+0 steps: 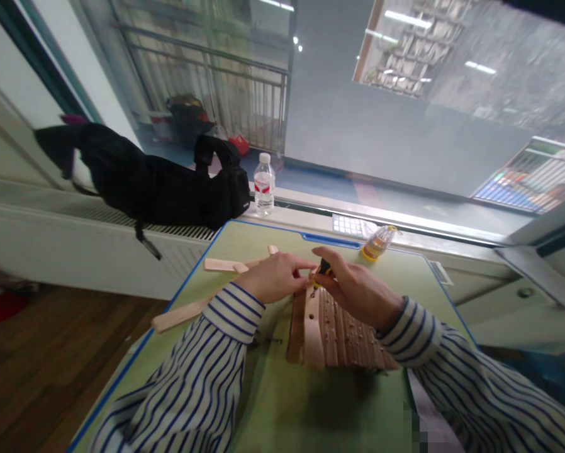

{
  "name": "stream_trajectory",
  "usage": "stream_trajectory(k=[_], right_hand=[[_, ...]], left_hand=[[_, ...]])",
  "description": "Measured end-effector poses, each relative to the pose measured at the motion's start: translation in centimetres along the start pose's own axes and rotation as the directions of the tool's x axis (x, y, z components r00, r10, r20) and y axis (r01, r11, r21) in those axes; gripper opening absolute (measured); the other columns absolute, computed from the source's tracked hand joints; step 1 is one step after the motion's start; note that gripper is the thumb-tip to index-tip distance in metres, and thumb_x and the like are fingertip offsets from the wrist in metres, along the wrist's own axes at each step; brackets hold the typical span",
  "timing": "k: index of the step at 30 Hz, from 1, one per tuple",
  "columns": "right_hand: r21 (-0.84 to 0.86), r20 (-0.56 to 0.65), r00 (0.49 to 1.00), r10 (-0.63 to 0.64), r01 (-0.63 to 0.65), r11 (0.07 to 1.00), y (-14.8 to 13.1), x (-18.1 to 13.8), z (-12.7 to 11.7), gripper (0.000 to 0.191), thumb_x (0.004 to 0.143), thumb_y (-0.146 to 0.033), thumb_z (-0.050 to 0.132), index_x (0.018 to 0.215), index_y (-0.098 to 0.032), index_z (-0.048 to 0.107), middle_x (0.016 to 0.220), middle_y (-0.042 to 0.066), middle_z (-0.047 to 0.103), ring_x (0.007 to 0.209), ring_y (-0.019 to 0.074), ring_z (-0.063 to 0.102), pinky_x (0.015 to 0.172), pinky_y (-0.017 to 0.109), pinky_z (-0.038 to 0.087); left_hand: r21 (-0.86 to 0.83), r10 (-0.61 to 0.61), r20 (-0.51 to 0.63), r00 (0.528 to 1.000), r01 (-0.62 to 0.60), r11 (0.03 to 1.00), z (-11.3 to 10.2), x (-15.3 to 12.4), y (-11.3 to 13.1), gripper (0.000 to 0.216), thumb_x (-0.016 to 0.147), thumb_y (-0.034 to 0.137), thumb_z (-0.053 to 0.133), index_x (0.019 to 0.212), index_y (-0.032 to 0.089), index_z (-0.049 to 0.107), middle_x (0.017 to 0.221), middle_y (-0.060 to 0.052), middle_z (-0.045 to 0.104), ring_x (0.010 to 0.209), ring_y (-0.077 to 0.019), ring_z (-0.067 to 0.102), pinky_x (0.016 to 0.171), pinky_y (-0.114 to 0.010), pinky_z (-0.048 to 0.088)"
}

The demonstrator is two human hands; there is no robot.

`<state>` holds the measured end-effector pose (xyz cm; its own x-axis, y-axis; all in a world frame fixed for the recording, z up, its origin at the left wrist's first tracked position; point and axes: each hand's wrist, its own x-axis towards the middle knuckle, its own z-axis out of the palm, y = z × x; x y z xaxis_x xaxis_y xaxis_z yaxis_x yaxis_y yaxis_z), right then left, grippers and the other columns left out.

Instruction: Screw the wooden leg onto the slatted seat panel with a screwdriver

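The right hand (360, 290) grips a screwdriver (325, 267) (black and yellow), directed down at the far end of a wooden strip (313, 330). The left hand (274, 277) is positioned beside it, fingers near the tool. The strip adjoins a ridged brown block (346, 343) on the table (428, 286). Sticks (182, 314) lie left; a bottle (264, 196) stands upright beyond.
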<state>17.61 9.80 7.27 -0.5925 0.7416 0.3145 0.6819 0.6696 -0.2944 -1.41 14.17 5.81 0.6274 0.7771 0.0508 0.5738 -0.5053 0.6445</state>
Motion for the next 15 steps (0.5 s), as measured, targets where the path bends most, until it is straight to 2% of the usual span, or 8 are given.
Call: stream_trajectory(k=[8, 15], right_hand=[[-0.012, -0.003, 1.000, -0.013, 0.013, 1.000, -0.05, 0.02, -0.10, 0.040, 0.093, -0.028, 0.040, 0.129, -0.013, 0.033, 0.095, 0.012, 0.067, 0.077, 0.0182, 0.064, 0.063, 0.028, 0.044], [-0.012, -0.001, 1.000, 0.001, -0.001, 1.000, -0.14, 0.02, -0.01, 0.040, 0.093, -0.029, 0.040, 0.129, -0.013, 0.034, 0.094, 0.012, 0.067, 0.078, 0.0192, 0.065, 0.063, 0.028, 0.046]], left_hand=[[0.007, 0.019, -0.010, 1.000, -0.019, 1.000, 0.08, 0.00, -0.15, 0.028, 0.080, 0.029, 0.055, 0.100, 0.020, 0.071, 0.066, 0.000, 0.066, 0.061, -0.0121, 0.055, 0.061, -0.021, 0.038], [0.009, -0.005, -0.019, 1.000, 0.006, 1.000, 0.07, -0.03, -0.14, 0.033, 0.080, 0.031, 0.056, 0.109, 0.021, 0.068, 0.064, 0.001, 0.064, 0.058, -0.0120, 0.053, 0.058, -0.021, 0.036]])
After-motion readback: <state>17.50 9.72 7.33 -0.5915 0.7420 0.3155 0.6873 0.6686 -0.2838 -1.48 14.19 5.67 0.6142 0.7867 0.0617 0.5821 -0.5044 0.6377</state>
